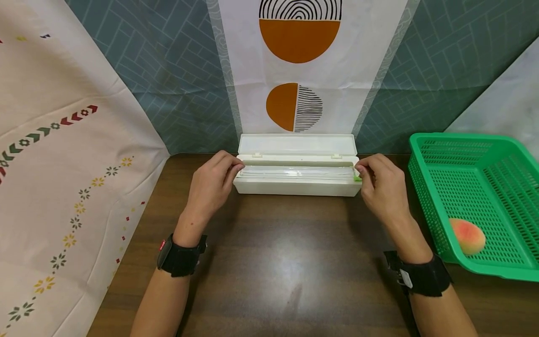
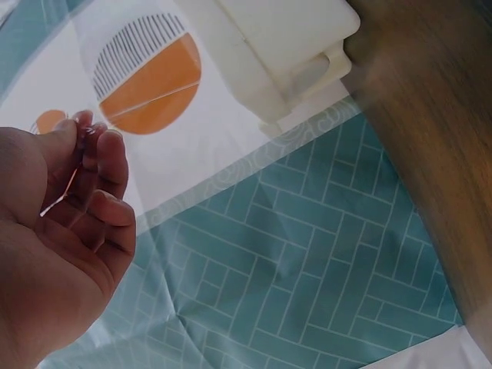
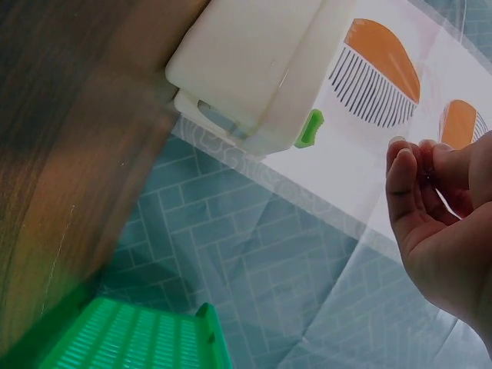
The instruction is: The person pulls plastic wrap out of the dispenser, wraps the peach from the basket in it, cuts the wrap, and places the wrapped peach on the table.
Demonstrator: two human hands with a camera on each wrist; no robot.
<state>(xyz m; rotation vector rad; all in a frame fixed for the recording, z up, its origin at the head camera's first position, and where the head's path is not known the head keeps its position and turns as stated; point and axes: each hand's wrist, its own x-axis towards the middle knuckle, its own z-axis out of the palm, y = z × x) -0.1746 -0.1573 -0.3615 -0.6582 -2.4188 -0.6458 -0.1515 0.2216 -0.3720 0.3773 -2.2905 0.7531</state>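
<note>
A long white cling film dispenser box (image 1: 296, 188) sits at the back of the table, its lid (image 1: 296, 144) raised behind it. Clear cling film (image 1: 299, 172) stretches along its opening. At the box's left end, my left hand (image 1: 210, 185) pinches the film's edge between thumb and fingertips; a glint of film shows there in the left wrist view. My right hand (image 1: 384, 187) pinches likewise at the right end, beside a small green slider (image 3: 310, 129). Both hands are raised above the box's level in the wrist views.
To the right stands a green plastic basket (image 1: 433, 206) with a peach (image 1: 468, 236) in it. A patterned cloth backdrop (image 1: 189, 103) hangs right behind the box. White embroidered cloth (image 1: 63, 187) borders the brown wooden table (image 1: 286, 262) on the left.
</note>
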